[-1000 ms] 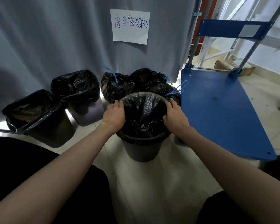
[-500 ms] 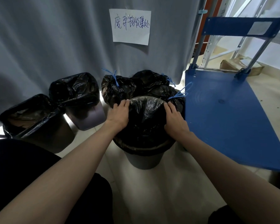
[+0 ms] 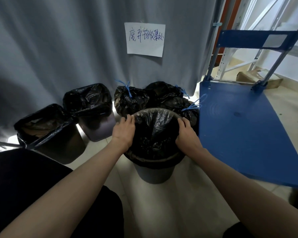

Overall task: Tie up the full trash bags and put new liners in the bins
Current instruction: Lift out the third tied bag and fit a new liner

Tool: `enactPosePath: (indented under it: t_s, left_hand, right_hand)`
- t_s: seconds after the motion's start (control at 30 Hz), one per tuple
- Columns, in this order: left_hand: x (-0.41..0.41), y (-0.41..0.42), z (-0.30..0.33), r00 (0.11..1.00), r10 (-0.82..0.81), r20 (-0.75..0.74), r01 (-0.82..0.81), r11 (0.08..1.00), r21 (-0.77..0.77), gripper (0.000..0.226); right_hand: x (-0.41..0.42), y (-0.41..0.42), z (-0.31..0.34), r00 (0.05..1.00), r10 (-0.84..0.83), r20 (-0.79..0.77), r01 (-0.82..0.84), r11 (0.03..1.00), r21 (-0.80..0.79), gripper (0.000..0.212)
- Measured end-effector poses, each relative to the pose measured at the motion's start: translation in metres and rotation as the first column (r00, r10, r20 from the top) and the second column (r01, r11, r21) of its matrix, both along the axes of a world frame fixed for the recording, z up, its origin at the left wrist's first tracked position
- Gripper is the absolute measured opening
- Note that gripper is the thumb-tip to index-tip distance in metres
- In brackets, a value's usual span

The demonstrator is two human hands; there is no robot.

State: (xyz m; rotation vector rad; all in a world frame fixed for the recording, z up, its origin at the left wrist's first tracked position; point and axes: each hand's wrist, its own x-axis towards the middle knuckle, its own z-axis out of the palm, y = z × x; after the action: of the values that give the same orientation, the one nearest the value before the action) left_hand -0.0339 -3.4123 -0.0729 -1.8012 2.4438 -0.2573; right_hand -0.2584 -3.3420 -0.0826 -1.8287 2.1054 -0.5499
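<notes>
A round grey bin point(image 3: 153, 175) stands on the floor in front of me, with a black liner point(image 3: 155, 133) folded over its rim. My left hand point(image 3: 123, 132) lies on the liner at the rim's left side, fingers curled over the edge. My right hand point(image 3: 187, 134) rests on the right side of the rim, fingers bent onto the plastic. Behind the bin lie tied black trash bags point(image 3: 131, 100) closed with blue ties point(image 3: 193, 105).
Two more lined bins stand at the left: a dark one point(image 3: 58, 145) and a lilac one point(image 3: 100, 127). A blue platform cart point(image 3: 244, 127) fills the right. A grey curtain with a paper sign point(image 3: 144, 39) hangs behind. My dark-clothed knees are low in view.
Both hands have slid slightly along the bin's rim, pressing the liner edge down; the bin looks tilted a little more toward me.
</notes>
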Motion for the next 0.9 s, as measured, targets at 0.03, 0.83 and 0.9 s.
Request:
enactPosePath:
  t_s: [0.03,0.83,0.9]
  left_hand:
    - [0.004,0.001,0.000,1.000,0.013,0.001,-0.013,1.000,0.001,0.084]
    - [0.210,0.059,-0.010,0.876,0.441,-0.197,-0.439,0.897,0.054,0.067]
    - [0.224,0.056,-0.012,0.866,0.463,-0.187,-0.459,0.886,0.069,0.068]
  right_hand:
    - [0.003,-0.001,0.000,1.000,0.013,0.008,-0.013,1.000,-0.002,0.072]
    - [0.219,-0.068,-0.022,0.884,0.468,-0.014,-0.457,0.857,-0.239,0.053]
    - [0.233,-0.074,-0.022,0.864,0.501,-0.060,-0.499,0.831,-0.246,0.054]
